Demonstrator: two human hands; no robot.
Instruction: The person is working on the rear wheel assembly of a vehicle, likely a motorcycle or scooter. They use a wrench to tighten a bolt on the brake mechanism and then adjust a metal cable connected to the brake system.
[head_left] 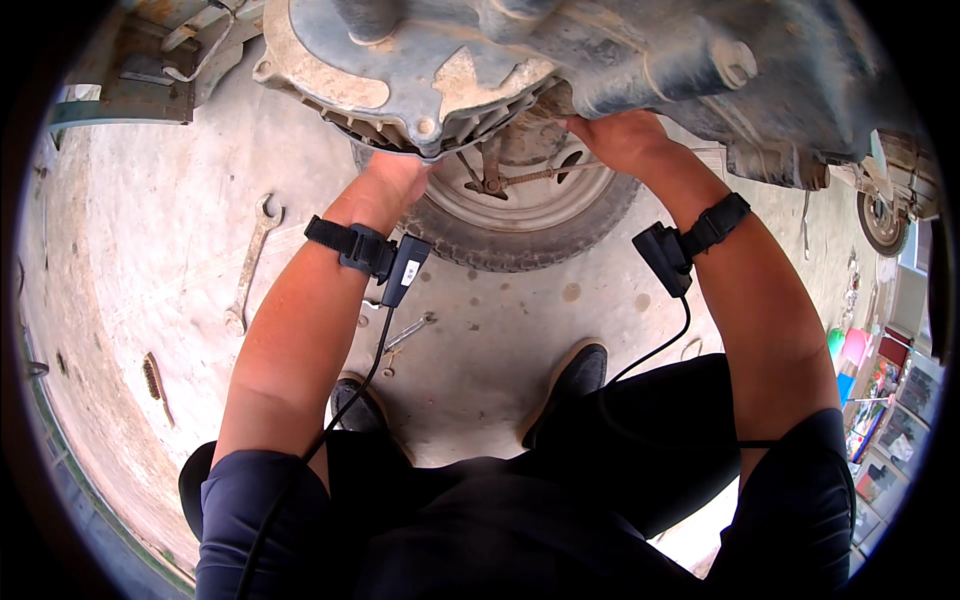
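A large, worn, grey-blue metal vehicle housing (pixel 330 45) with a round, bolted cover hangs over the upper part of the view. My left hand (pixel 398 178) reaches up under the cover's lower edge, and the housing hides its fingers. On the other side, my right hand (pixel 622 140) is against the underside beside a cylindrical part (pixel 660 80). Its fingers go out of sight behind the metal, so whatever it may grip is hidden. Between and below the hands is a wheel with a dark tyre (pixel 510 250), crossed by a thin rod with a spring (pixel 535 178).
A large open-ended spanner (pixel 254 260) lies on the concrete floor to the left. A smaller spanner (pixel 410 330) is near my left shoe (pixel 358 402). A brush-like strip (pixel 157 388) lies farther left. At the right are another wheel (pixel 882 222) and shelves with colourful items (pixel 880 400).
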